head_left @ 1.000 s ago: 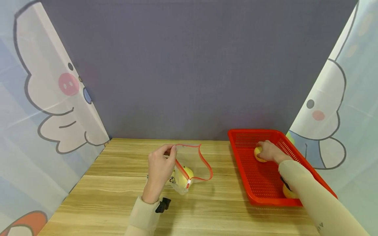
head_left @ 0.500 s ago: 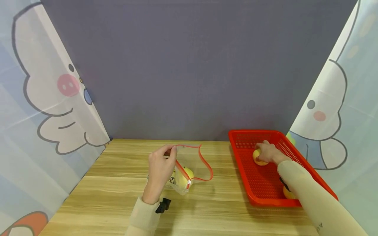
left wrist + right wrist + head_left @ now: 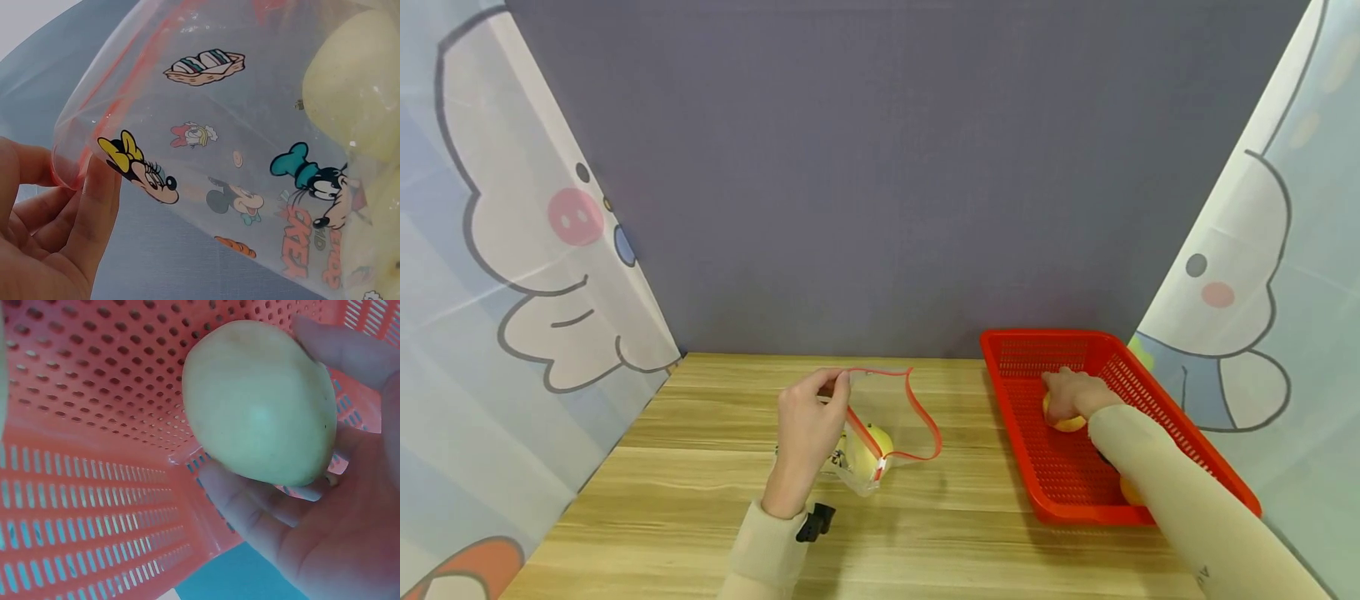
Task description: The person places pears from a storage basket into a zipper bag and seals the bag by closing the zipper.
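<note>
My left hand (image 3: 807, 425) pinches the upper edge of a clear zip bag (image 3: 206, 137) between thumb and fingers. The bag has a red zip strip (image 3: 927, 417) and cartoon prints, and its mouth gapes toward the right. Pale yellow fruits (image 3: 356, 81) lie inside it. Over in the red plastic basket (image 3: 1013, 433), my right hand (image 3: 1075, 393) grips a round yellow fruit (image 3: 256, 403) with a short stem. The thumb is on one side of the fruit and the fingers curl under the other, close to the basket's perforated floor.
Another yellow fruit (image 3: 1130, 490) sits in the basket's near end, partly covered by my right sleeve (image 3: 1180, 492). The wooden table (image 3: 700, 475) backs onto a grey partition (image 3: 880, 183). Printed curtains (image 3: 1247, 250) hang on both sides.
My right hand has shifted slightly toward me in the basket, turning over the fruit along with it. The left hand and the bag have stayed in place.
</note>
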Available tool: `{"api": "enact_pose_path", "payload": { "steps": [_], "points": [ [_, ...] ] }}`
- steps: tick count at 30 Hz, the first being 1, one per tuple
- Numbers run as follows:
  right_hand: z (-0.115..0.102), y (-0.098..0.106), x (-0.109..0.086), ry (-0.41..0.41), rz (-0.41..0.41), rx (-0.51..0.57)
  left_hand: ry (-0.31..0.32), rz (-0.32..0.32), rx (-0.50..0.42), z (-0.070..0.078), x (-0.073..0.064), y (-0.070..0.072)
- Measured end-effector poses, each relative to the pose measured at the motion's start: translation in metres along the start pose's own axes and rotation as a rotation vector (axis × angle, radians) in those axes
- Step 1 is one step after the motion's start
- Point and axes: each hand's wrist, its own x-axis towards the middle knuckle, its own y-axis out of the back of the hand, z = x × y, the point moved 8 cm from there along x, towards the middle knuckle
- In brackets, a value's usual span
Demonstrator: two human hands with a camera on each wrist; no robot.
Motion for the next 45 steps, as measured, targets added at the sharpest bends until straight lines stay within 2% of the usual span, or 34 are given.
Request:
{"api": "enact_pose_path", "payload": {
  "steps": [12, 18, 28, 40, 45],
  "points": [
    [-0.007, -0.008, 0.000, -0.019, -0.043, -0.124, -0.003, -0.005, -0.003, -0.001, 0.000, -0.001],
    [-0.008, -0.009, -0.003, -0.021, -0.039, -0.163, -0.003, -0.006, -0.005, 0.000, 0.000, -0.001],
    [0.003, -0.007, -0.007, -0.009, -0.025, -0.063, -0.004, -0.013, -0.005, 0.000, 0.000, -0.002],
    [0.007, -0.011, -0.004, 0.008, -0.064, -0.031, -0.004, -0.012, -0.012, 0.001, 0.001, -0.002],
    [0.003, -0.011, -0.002, 0.042, -0.040, -0.007, 0.001, -0.013, -0.011, 0.000, 0.001, -0.002]
  ]
}}
